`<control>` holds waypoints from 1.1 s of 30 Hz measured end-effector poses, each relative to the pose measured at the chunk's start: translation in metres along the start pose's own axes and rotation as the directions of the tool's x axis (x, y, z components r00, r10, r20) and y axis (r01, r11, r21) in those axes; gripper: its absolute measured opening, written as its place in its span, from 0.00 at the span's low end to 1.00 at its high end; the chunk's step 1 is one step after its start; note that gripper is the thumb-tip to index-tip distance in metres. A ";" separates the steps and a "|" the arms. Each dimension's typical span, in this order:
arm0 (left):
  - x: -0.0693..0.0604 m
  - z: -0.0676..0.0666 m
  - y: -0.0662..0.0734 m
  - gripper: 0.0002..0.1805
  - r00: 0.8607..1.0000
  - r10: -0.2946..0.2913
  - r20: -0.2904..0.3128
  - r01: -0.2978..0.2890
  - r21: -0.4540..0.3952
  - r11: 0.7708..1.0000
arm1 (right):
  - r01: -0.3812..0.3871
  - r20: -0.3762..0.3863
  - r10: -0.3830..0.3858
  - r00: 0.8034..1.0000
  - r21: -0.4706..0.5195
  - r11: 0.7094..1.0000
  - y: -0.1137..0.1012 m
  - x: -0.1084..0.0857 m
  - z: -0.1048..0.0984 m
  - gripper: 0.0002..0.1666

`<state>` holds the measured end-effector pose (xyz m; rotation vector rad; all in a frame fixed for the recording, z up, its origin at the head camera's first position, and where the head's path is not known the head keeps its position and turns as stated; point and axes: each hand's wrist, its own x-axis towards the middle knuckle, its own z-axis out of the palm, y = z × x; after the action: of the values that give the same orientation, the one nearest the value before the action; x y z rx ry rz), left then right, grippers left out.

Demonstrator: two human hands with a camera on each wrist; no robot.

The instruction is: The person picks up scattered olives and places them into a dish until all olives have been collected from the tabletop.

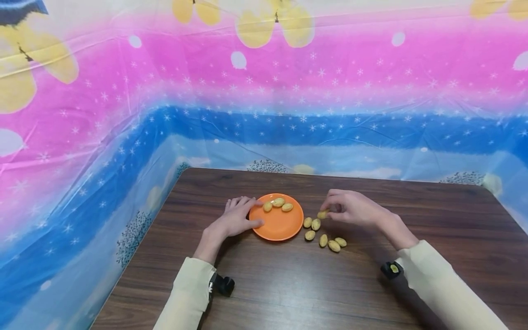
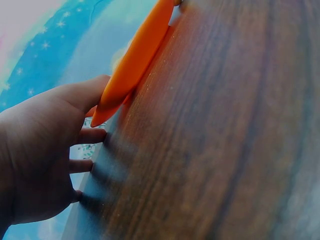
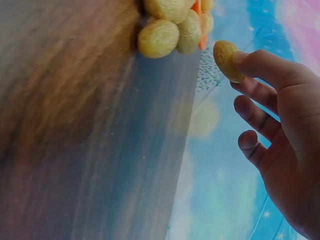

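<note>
An orange plate (image 1: pixel 277 227) lies on the table with three yellow-brown, nut-like pieces (image 1: pixel 278 202) near its far side. At the plate's left edge rests my left hand (image 1: pixel 238 217), thumb and fingers spread; in the left wrist view this hand (image 2: pixel 45 150) touches the orange rim (image 2: pixel 132 60). My right hand (image 1: pixel 356 208), just right of the plate, pinches one piece (image 1: pixel 322 214) between thumb and finger. The right wrist view shows the hand (image 3: pixel 295 130) holding that oval piece (image 3: pixel 228 61) raised off the table. Several loose pieces (image 1: pixel 323 240) lie between the plate and my right forearm.
The dark wooden table (image 1: pixel 272 284) reaches back to a patterned pink and blue cloth (image 1: pixel 330 91) hanging behind it and at the left side. Both wrists carry small black devices, one at the left cuff (image 1: pixel 224 285) and one at the right cuff (image 1: pixel 390 270).
</note>
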<state>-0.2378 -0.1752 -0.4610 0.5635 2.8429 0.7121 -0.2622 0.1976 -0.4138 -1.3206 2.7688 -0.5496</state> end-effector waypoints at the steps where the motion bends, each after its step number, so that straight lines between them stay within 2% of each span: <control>1: 0.000 0.000 0.000 0.34 1.000 0.001 -0.001 -0.001 -0.001 1.000 | 0.010 -0.008 -0.010 1.000 0.002 1.000 0.000 0.001 -0.001 0.12; 7: 0.001 0.000 0.001 0.34 1.000 0.001 0.004 -0.001 0.000 1.000 | 0.081 -0.047 -0.080 0.996 0.003 0.997 0.000 0.009 -0.003 0.12; 10: 0.001 -0.001 0.001 0.34 1.000 -0.002 0.009 0.002 0.009 1.000 | 0.092 -0.047 -0.093 0.995 -0.008 0.996 -0.002 0.014 -0.004 0.11; 20: 0.004 -0.002 0.005 0.34 1.000 0.003 0.007 -0.003 0.012 1.000 | 0.060 -0.026 -0.060 0.998 0.008 0.998 -0.009 0.031 -0.001 0.11; 33: 0.000 -0.002 0.002 0.35 1.000 -0.012 0.009 0.012 0.011 1.000 | 0.048 -0.008 -0.047 0.999 0.054 0.997 -0.015 0.058 0.017 0.10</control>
<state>-0.2376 -0.1744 -0.4587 0.5498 2.8414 0.6910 -0.2850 0.1397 -0.4175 -1.3790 2.7135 -0.6281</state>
